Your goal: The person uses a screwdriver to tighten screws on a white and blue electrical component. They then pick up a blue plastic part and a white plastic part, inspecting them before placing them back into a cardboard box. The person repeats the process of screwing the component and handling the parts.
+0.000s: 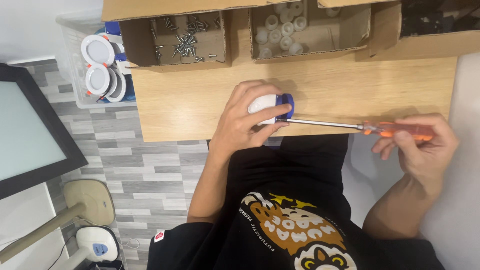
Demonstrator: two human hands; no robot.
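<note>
Head view, looking down on a seated person at a wooden table (pixel 200 100). The table fills the upper middle of the view, its near edge just above the person's lap. Left of it lies a grey plank floor (pixel 135 165), with a dark-framed panel (pixel 30 130) at the far left edge.

Along the table's far side stand three open cardboard boxes. The left box (pixel 135 50) holds loose screws (pixel 185 37). The middle box (pixel 360 30) holds white round caps (pixel 280 30). The right box (pixel 430 42) holds dark parts, too shadowed to identify. Beside the table's left end, a clear bin (pixel 70 30) contains white round lamp fittings (pixel 97 50).

Left hand (pixel 245 122): closed around a small lamp body (pixel 265 106), white with a blue collar at its right end, held at the table's near edge, roughly mid-width. The fingers wrap over the top and the thumb presses from below.

Right hand (pixel 422 150): closed on the orange handle of a screwdriver (pixel 330 123), off the table's right corner and well apart from the left hand. The steel shaft runs nearly level from right to left, and its tip meets the lamp body at the blue collar, just beside the left thumb. The tip's exact seat appears hidden by the fingers.

Bottom left, on the floor: a beige stand base (pixel 92 200) and a small white device (pixel 97 244).
</note>
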